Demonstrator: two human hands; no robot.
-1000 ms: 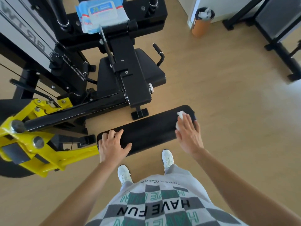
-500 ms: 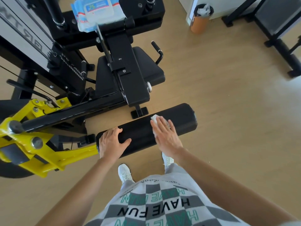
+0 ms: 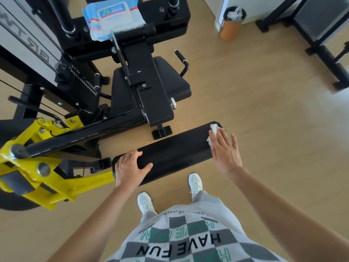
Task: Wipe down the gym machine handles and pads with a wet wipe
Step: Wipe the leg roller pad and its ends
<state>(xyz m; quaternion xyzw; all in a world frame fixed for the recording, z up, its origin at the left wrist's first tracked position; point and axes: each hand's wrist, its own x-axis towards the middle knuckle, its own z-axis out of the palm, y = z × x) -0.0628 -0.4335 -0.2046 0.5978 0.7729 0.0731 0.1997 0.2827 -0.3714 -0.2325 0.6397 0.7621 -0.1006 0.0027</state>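
A long black roller pad [image 3: 173, 150] lies across the front of the leg machine, fixed to a yellow arm [image 3: 56, 186]. My left hand [image 3: 130, 169] grips the pad's left end, fingers curled over its top. My right hand [image 3: 225, 150] lies flat with straight fingers at the pad's right end and presses a white wet wipe [image 3: 213, 132] onto it. The wipe shows only past my fingertips. Behind the pad are the black seat [image 3: 170, 80] and a side handle [image 3: 182, 61].
A blue pack of wipes [image 3: 113, 16] rests on top of the machine's black frame. An orange bin [image 3: 231, 25] with used wipes stands on the wooden floor at the back right. Another black bench frame [image 3: 321, 35] fills the far right corner. My white shoes [image 3: 144, 203] stand just under the pad.
My right hand slid the wipe from the pad's right end to its middle and back to the right end. My left hand kept its hold on the left end.
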